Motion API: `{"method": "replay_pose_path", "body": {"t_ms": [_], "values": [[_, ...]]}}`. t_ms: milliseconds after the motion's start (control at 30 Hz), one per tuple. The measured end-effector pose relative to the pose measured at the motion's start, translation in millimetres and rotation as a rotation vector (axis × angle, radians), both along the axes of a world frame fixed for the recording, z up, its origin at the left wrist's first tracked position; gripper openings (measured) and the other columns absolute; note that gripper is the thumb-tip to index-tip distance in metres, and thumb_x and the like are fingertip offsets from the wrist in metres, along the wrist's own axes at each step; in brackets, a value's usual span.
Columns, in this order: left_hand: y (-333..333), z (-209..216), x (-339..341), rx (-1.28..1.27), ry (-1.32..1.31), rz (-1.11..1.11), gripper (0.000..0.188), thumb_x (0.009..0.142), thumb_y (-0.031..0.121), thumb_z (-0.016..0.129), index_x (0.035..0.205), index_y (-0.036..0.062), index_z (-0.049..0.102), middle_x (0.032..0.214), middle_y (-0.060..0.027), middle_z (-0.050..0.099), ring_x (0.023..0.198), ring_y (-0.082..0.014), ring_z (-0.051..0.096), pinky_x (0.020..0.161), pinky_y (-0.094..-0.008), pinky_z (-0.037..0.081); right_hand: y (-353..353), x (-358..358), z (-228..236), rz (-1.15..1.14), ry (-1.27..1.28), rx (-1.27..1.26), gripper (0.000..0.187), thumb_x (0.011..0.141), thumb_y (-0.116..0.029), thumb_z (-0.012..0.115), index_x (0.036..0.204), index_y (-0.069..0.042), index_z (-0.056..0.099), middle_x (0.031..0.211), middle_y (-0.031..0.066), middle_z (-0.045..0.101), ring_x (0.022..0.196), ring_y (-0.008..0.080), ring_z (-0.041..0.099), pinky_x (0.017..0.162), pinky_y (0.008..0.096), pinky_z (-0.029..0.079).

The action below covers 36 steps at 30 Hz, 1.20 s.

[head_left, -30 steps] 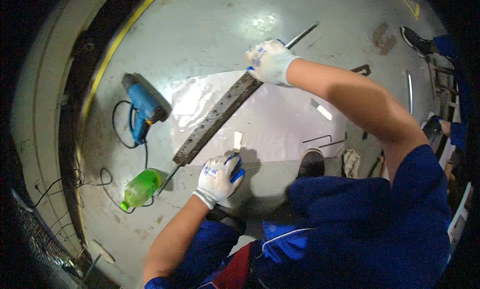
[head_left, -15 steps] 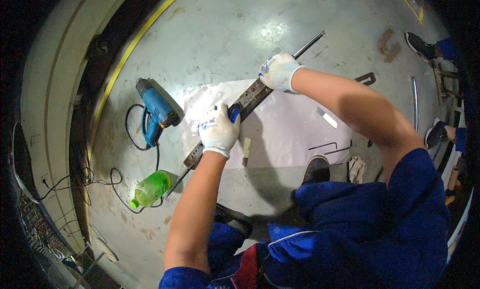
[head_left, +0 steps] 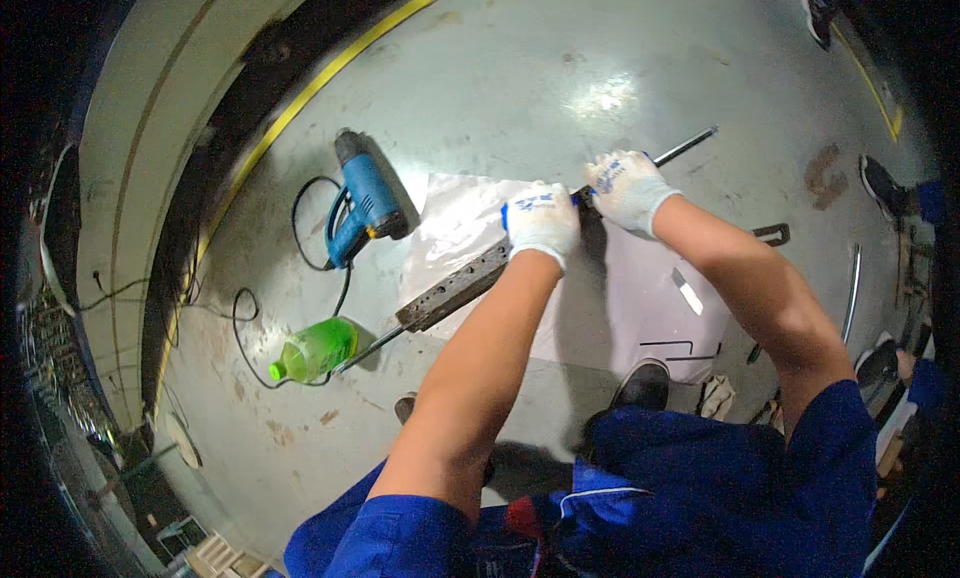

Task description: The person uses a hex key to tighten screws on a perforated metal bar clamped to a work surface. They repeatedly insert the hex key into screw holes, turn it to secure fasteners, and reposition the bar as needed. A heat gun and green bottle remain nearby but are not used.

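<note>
A dark, scuffed metal bar with a row of holes (head_left: 455, 290) slants over a white sheet. A thin shiny metal rod (head_left: 688, 145) sticks out beyond both of its ends. My left hand (head_left: 540, 220), in a white glove with blue palm, is closed around the bar's far part. Close to its right, my right hand (head_left: 627, 190), gloved alike, is closed where the rod leaves the bar's far end. The gloves hide that end, and only a dark bit of it shows between them. Toward me, the rod's near end passes by a green bottle.
A blue heat gun (head_left: 372, 200) with a black cord lies on the left, beyond the green bottle (head_left: 318, 350). The white sheet (head_left: 655, 288) carries two hex keys (head_left: 680, 350). Right of it are a slotted dark bar (head_left: 772, 235) and another rod (head_left: 852, 293). Someone's shoes (head_left: 882, 190) show far right.
My left hand has slid along the bar, away from me, up beside my right hand, baring the bar's near part. The whole view has shifted and turned somewhat.
</note>
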<state>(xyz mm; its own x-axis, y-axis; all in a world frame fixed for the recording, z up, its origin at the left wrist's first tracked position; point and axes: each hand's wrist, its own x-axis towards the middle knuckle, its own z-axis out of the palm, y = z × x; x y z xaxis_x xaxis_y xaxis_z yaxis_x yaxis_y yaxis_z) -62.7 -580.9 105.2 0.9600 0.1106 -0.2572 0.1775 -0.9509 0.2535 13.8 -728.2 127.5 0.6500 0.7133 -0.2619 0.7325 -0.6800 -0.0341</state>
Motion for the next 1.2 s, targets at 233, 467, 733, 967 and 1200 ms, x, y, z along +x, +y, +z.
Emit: {"method": "replay_pose_path", "body": {"t_ms": [233, 467, 733, 967, 1200], "values": [[-13.9, 12.2, 7.5, -0.037, 0.078, 0.109, 0.032, 0.096, 0.017, 0.050, 0.114, 0.0023, 0.071, 0.116, -0.0249, 0.071, 0.110, -0.0384, 0.069, 0.095, -0.0466, 0.055, 14.1, 6.0, 4.4, -0.036, 0.104, -0.136, 0.028, 0.095, -0.024, 0.054, 0.103, -0.009, 0.076, 0.106, 0.0170, 0.076, 0.099, 0.0344, 0.075, 0.086, 0.0461, 0.059], [-5.8, 10.0, -4.8, -0.063, 0.084, 0.095, 0.035, 0.094, 0.033, 0.064, 0.110, 0.0026, 0.067, 0.110, -0.0229, 0.072, 0.105, -0.0381, 0.070, 0.089, -0.0485, 0.055, 12.9, 8.7, 4.4, -0.005, 0.132, -0.222, 0.028, 0.094, -0.028, 0.058, 0.104, -0.009, 0.074, 0.109, 0.0173, 0.075, 0.099, 0.0320, 0.075, 0.085, 0.0452, 0.059], [127.7, 23.1, -123.7, 0.169, 0.003, 0.332, 0.037, 0.090, 0.041, 0.072, 0.092, 0.0037, 0.069, 0.091, -0.0212, 0.071, 0.084, -0.0394, 0.070, 0.079, -0.0500, 0.056, 13.6, 10.6, 3.2, -0.016, 0.159, -0.233, 0.030, 0.096, -0.030, 0.055, 0.093, -0.013, 0.079, 0.098, 0.0159, 0.078, 0.098, 0.0302, 0.076, 0.081, 0.0468, 0.060], [169.7, 25.6, -153.2, 0.137, 0.282, 0.464, 0.050, 0.096, 0.051, 0.060, 0.104, 0.0039, 0.076, 0.107, -0.0235, 0.074, 0.102, -0.0417, 0.071, 0.091, -0.0499, 0.055, 28.4, -6.3, 17.6, 0.080, 0.057, -0.101, 0.038, 0.095, -0.036, 0.056, 0.116, -0.006, 0.068, 0.117, 0.0149, 0.069, 0.111, 0.0323, 0.067, 0.095, 0.0431, 0.053], [159.3, 24.1, -142.7, 0.085, 0.422, 0.416, 0.051, 0.101, 0.049, 0.052, 0.110, 0.0049, 0.075, 0.115, -0.0262, 0.071, 0.107, -0.0429, 0.069, 0.097, -0.0501, 0.054, 51.9, -28.0, 18.9, 0.135, 0.158, -0.077, 0.027, 0.093, -0.027, 0.061, 0.107, -0.006, 0.070, 0.112, 0.0161, 0.069, 0.108, 0.0322, 0.068, 0.093, 0.0434, 0.054]]}}
